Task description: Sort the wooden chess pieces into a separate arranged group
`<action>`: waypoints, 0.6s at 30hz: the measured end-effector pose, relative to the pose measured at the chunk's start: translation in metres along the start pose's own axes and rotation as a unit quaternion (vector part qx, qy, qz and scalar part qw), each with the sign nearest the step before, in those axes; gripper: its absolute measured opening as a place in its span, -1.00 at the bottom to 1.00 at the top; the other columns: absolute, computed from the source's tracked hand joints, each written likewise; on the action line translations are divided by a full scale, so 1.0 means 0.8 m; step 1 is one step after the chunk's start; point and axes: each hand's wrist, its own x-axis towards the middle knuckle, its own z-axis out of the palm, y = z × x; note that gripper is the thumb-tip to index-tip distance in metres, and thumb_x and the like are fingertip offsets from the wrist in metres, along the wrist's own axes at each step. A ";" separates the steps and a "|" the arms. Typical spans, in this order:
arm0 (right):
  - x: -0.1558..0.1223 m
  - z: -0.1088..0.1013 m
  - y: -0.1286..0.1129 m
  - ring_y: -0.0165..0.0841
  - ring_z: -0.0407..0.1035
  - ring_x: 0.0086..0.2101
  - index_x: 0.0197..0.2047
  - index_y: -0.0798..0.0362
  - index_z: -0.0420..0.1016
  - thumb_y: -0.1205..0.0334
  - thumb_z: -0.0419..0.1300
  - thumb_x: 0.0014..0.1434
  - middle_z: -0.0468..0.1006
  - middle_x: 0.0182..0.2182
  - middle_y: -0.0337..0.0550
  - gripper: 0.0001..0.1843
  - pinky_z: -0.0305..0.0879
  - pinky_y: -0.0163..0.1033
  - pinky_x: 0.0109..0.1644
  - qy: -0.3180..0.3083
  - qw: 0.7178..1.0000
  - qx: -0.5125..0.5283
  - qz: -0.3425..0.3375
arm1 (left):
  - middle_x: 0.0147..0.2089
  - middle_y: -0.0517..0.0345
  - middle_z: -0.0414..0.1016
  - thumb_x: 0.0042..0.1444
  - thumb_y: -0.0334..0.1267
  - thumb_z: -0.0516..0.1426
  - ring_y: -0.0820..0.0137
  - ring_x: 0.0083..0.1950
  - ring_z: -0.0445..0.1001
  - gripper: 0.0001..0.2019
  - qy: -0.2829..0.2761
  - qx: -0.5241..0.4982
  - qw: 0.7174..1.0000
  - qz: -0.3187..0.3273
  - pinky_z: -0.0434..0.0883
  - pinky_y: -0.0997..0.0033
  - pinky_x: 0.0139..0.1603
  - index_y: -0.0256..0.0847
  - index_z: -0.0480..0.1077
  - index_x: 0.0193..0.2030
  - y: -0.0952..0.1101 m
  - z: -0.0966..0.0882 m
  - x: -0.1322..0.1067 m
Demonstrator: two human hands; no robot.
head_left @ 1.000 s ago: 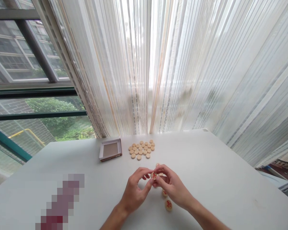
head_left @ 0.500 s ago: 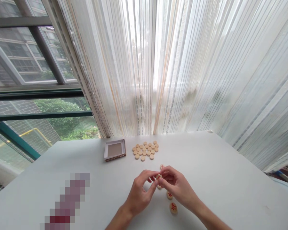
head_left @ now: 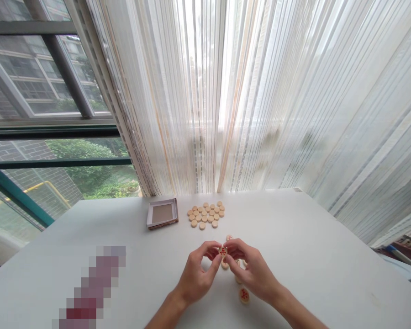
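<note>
Between the fingertips of my left hand [head_left: 197,273] and my right hand [head_left: 255,272] is a round wooden Chinese chess piece [head_left: 223,252], its red character facing me. Both hands pinch it at its edges. Just below it lies another piece [head_left: 225,263], partly covered by my fingers. A piece with a red mark [head_left: 229,237] shows beyond my right fingertips. Under and beside my right hand are a few more pieces, mostly hidden. Nearer to me, a piece with a red character [head_left: 244,295] lies face up on the white table [head_left: 315,265].
Several plain-sided wooden pieces [head_left: 204,219] are spread in a loose group toward the back of the table. To their left stands an open shallow box [head_left: 162,225]. A striped curtain [head_left: 205,160] hangs behind the table. A blurred, pixelated patch covers the table's left front.
The held piece has turned, so its red character now shows more fully. My hands have shifted slightly, and the view has moved a little.
</note>
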 end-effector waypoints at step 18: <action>-0.004 0.001 0.012 -0.34 0.47 -0.27 -0.09 -0.04 0.44 0.35 0.23 0.24 0.57 -0.27 -0.22 -0.82 0.41 -0.26 -0.13 -0.013 0.990 -0.124 -0.066 | -0.32 0.18 0.52 0.37 -0.23 0.06 0.39 -0.28 0.52 -0.88 0.013 -0.007 1.000 -0.017 0.45 0.42 -0.16 -0.18 0.37 -0.16 0.000 0.005 -0.002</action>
